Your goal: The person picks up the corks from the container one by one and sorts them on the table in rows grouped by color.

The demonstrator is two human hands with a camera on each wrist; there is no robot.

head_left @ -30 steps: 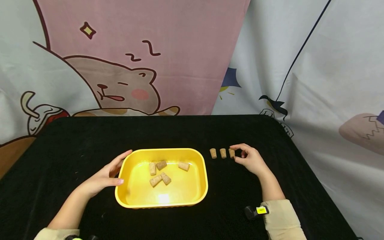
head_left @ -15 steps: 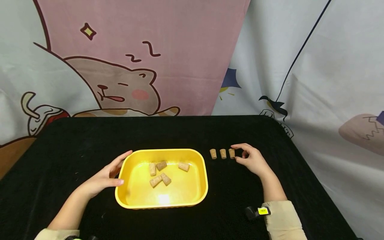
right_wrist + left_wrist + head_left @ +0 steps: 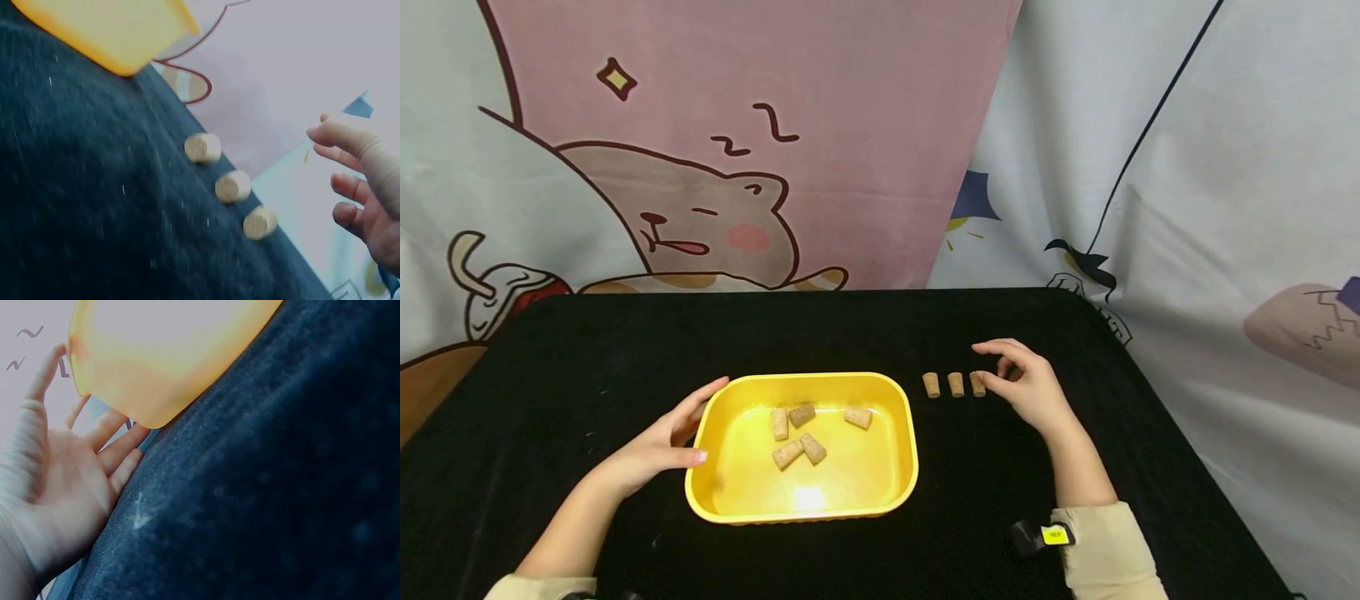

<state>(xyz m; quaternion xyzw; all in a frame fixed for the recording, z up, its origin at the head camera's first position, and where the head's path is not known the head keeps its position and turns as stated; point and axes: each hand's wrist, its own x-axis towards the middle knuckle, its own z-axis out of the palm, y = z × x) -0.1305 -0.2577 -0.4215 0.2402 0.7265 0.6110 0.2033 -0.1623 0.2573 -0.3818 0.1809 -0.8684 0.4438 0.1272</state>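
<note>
My left hand (image 3: 658,442) is at the left end of a yellow plastic tub (image 3: 880,500). Its thumb meets the rim while the other fingers reach, fairly straight, along the outer side to the back corner. Several tapered corks (image 3: 787,453) lie loose inside the tub. To its right, three more corks stand in a row: a left one (image 3: 931,384), a middle one (image 3: 956,384) and a right one (image 3: 978,385). Beside the rightmost cork is my right hand (image 3: 1033,387), thumb and forefinger parted. In the right wrist view these fingers (image 3: 340,134) hold nothing.
A black cloth (image 3: 820,333) covers the table under everything. Behind it hangs a pale curtain with cartoon drawings (image 3: 880,150). The table's right edge slopes down past my right forearm.
My right thumb and forefinger, at the rightmost cork before, have spread apart, and the forefinger has lifted up and back. That cork remains standing in the row. My left hand stays at the tub.
</note>
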